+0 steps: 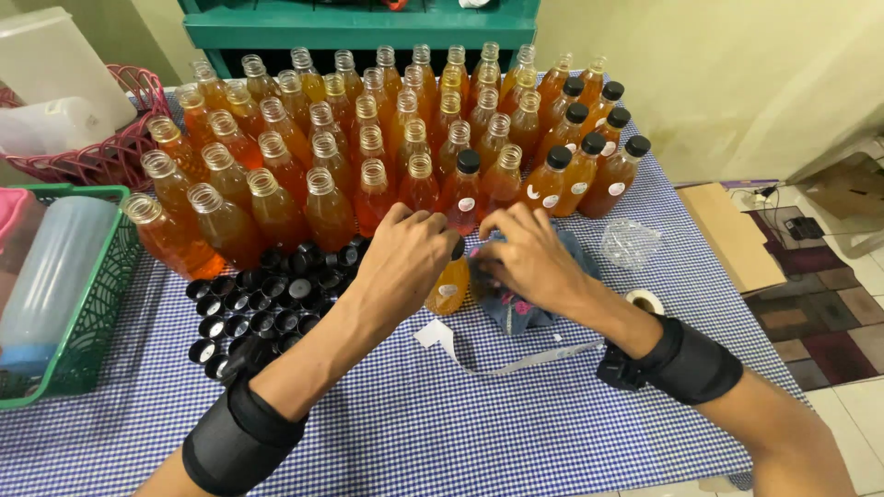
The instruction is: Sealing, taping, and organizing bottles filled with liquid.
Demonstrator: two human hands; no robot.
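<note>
My left hand grips the black cap and neck of a small bottle of orange liquid that stands on the blue checked tablecloth. My right hand is close beside it, fingers pinched at the bottle's top, resting over a dark blue cloth. Behind both hands stand several rows of uncapped orange bottles; a few capped bottles stand at the right. A heap of loose black caps lies left of my left forearm. Both wrists wear black bands.
A strip of white sticker backing and a small tape roll lie near my right forearm. A green basket with a plastic container sits at left, a pink basket behind it. Crumpled clear plastic lies right. Cardboard rests on the floor.
</note>
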